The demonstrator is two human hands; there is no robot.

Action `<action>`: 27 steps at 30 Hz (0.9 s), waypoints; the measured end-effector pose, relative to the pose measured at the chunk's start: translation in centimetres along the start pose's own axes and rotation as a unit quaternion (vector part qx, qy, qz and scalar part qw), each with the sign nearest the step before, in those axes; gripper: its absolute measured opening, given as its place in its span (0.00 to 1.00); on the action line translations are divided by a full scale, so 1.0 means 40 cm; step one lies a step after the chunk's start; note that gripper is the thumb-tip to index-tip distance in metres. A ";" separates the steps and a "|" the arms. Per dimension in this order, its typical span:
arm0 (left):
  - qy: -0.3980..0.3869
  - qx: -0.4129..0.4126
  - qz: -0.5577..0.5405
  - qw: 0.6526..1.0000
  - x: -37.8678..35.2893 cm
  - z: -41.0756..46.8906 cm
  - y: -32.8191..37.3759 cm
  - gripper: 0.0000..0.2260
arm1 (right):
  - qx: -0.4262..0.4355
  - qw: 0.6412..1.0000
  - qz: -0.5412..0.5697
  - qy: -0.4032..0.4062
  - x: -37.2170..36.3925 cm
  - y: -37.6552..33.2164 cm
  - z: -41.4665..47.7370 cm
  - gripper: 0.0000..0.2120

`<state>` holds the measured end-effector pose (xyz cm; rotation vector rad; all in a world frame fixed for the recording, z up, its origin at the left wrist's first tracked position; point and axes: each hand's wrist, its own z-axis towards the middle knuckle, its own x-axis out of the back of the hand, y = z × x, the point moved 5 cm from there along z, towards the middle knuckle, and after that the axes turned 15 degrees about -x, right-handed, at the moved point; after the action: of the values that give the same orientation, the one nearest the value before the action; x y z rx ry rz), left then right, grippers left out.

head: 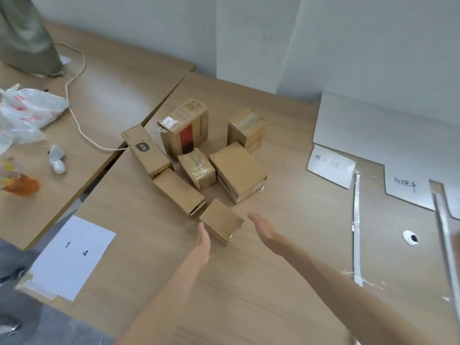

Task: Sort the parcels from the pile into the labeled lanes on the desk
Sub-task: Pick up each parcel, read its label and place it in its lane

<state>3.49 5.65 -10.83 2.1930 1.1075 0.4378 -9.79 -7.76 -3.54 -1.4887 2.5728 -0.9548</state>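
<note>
The nearest parcel [221, 221], a small brown box, lay at the front of the pile [239, 170], closest to the person and so the easiest one to take first. The left hand [202, 245] and right hand [263, 229] flanked it, palms turned toward each other, fingers straight, holding nothing. The left fingertips were just beside its near corner; whether they touched it I could not tell. The right palm stood a little apart. Held that way, the hands looked ready to close on the box's two sides and lift it.

I counted seven parcels, all gathered in the middle of the desk [286, 270], none yet in a lane. To the right, two strips of tape [356, 220] ran toward the person to mark off the lanes. These were headed by handwritten labels [331, 168]: two plainly seen, perhaps a third cut off at the frame's edge. The writing was too blurred to read. One white sheet [72, 255] marked "1 4" lay at the desk's left corner.
</note>
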 end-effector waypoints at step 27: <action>-0.062 -0.094 -0.058 0.992 -0.056 -0.047 0.169 0.15 | -0.049 0.985 0.167 0.003 -0.022 -0.012 -0.042 0.21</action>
<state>5.20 1.58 -4.93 1.9535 1.0746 0.3356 -9.45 -6.39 -2.17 -1.0195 2.7839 -0.8013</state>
